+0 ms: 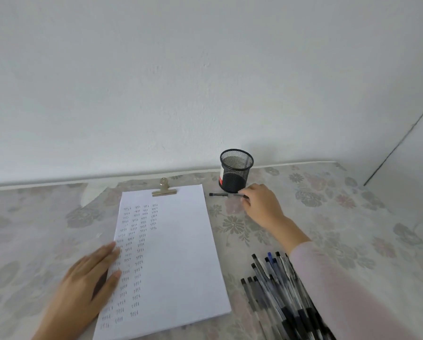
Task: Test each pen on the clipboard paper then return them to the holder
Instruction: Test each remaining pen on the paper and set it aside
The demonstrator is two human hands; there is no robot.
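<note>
Right hand (259, 204) pinches a slim black pen (220, 194) by one end (left hand (87, 278) flat on white paper (171, 241)). It could swing into the black mesh holder (236, 171) just beyond the grip.

Pale florals and black mesh
Cream tablecloth (328, 204) with grey and pink flowers; black mesh holder (236, 171); white paper (176, 253) with dark marks; black-capped pens (276, 288).

A black mesh holder (236, 173) stands upright. Just before it a black pen (221, 194) lies flat, its right end pinched by the right hand (259, 204). The white paper (176, 253), under a metal clip (164, 188), bears rows of small marks. To its right, loose pens (276, 285) lie heaped.
</note>
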